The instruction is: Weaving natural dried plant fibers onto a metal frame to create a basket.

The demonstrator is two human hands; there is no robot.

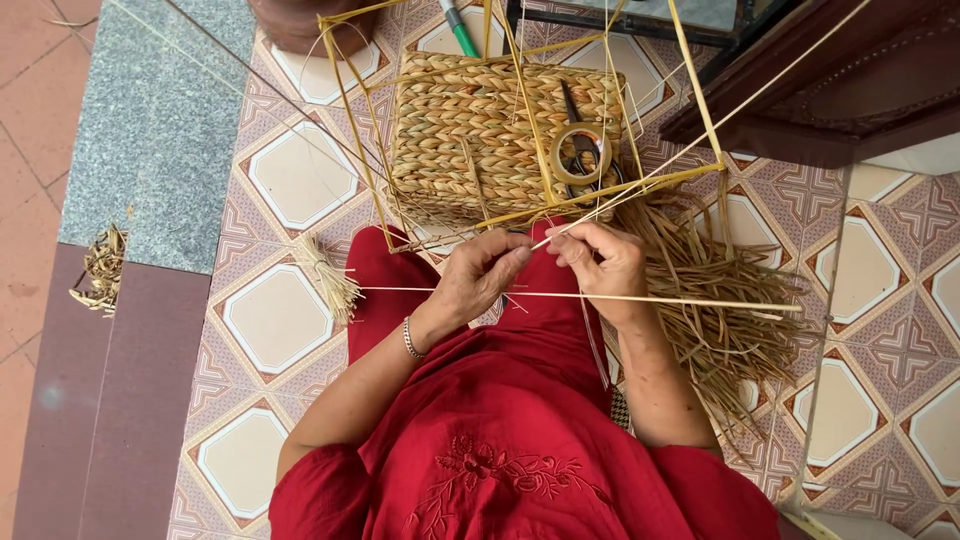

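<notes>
Just below the woven basket (500,135), the left hand (480,275) and right hand (600,260) have fingers pinched together on a thin reed strip (660,299) crossing the lap. It looks light, springy, easily snapped; best gripped near the pinch.

Head camera, looking steeply down, close over lap

Thin pale bamboo strip (640,298) lies level across the red lap; another slants up toward the woven basket (480,135).
</notes>
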